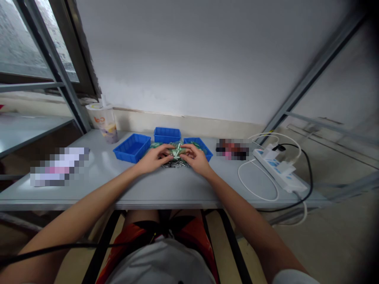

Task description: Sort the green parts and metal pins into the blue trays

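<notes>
Left hand, right hand: curled, nearly closed, on green pieces, frame centre
Green pieces: risked scattering if grip slackened

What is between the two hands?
In the head view, small green pieces and thin metallic pieces are between the left hand and the right hand.

Plastic drink cup, far left on worktop: short orange lettering, not legible with certainty. White power strip, right side: blue markings, too small to read.
</notes>
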`<action>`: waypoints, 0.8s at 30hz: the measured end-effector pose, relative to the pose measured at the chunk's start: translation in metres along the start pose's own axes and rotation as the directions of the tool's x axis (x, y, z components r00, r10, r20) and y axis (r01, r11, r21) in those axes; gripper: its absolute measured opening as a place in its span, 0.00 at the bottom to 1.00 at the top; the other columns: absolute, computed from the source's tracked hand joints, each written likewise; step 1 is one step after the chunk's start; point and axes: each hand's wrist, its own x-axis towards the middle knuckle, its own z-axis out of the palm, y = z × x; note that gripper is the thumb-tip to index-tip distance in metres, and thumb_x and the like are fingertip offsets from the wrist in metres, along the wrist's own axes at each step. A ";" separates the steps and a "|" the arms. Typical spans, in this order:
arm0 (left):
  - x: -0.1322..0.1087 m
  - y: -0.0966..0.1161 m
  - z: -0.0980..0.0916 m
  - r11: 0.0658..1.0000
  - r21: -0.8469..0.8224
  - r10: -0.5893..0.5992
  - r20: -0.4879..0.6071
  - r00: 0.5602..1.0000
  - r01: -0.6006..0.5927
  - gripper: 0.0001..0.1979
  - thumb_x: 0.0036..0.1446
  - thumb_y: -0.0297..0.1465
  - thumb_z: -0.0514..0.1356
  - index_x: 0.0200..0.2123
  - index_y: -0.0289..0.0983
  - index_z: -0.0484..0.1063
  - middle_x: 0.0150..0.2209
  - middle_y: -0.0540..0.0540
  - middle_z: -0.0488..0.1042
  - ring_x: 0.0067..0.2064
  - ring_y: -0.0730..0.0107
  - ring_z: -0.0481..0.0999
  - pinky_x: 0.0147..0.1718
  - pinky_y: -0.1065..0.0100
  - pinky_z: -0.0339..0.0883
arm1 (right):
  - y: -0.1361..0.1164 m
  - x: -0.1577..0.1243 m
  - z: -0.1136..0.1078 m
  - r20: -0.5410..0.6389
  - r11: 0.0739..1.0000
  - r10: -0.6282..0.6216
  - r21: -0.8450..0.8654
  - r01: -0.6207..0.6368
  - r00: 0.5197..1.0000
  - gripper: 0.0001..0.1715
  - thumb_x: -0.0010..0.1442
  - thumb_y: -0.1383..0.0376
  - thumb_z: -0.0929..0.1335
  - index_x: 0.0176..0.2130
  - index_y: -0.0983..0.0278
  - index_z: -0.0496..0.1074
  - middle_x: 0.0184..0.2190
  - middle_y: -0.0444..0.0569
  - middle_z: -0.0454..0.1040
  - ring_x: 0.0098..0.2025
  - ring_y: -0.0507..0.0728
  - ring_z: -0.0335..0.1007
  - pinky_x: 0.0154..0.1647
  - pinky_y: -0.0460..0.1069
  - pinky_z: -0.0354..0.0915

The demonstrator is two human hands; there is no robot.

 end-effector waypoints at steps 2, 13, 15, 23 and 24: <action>0.000 0.000 0.001 1.000 0.017 0.025 -0.009 1.000 -0.025 0.20 0.56 0.37 0.58 0.51 0.37 0.65 0.44 0.42 0.73 0.42 0.66 0.74 0.39 0.66 0.71 | 0.000 0.000 0.000 0.008 1.000 0.001 0.004 -0.001 1.000 0.20 0.53 0.61 0.69 0.46 0.61 0.67 0.31 0.45 0.72 0.27 0.50 0.66 0.27 0.45 0.61; 0.002 0.001 0.000 0.982 0.162 0.107 -0.039 0.994 -0.099 0.11 0.58 0.32 0.56 0.43 0.36 0.71 0.40 0.45 0.75 0.38 0.70 0.74 0.37 0.69 0.69 | 0.001 0.000 0.000 0.058 1.000 -0.004 -0.003 0.005 0.998 0.17 0.54 0.61 0.69 0.44 0.61 0.67 0.29 0.44 0.71 0.28 0.50 0.66 0.29 0.45 0.62; 0.002 0.001 -0.001 0.980 0.169 0.116 -0.039 0.992 -0.108 0.11 0.58 0.32 0.56 0.43 0.36 0.71 0.40 0.45 0.76 0.38 0.71 0.74 0.37 0.70 0.68 | 0.004 0.000 0.000 0.061 1.000 0.000 0.000 0.000 0.998 0.17 0.54 0.60 0.69 0.43 0.61 0.67 0.29 0.43 0.70 0.27 0.49 0.65 0.27 0.45 0.61; 0.001 0.003 -0.001 0.988 0.145 0.074 -0.093 0.993 -0.060 0.11 0.56 0.34 0.58 0.42 0.35 0.72 0.37 0.46 0.76 0.33 0.73 0.73 0.34 0.71 0.68 | -0.001 -0.001 0.003 0.061 0.994 0.015 0.103 -0.021 0.998 0.12 0.53 0.60 0.69 0.36 0.62 0.65 0.28 0.42 0.68 0.27 0.50 0.68 0.29 0.46 0.64; 0.000 0.003 0.000 0.989 0.136 0.064 -0.104 0.993 -0.049 0.11 0.56 0.34 0.59 0.41 0.35 0.72 0.36 0.46 0.76 0.32 0.74 0.73 0.33 0.71 0.68 | -0.001 -0.001 0.003 0.063 0.994 0.017 0.108 -0.023 0.998 0.12 0.53 0.60 0.69 0.36 0.62 0.65 0.28 0.42 0.68 0.27 0.50 0.68 0.29 0.46 0.64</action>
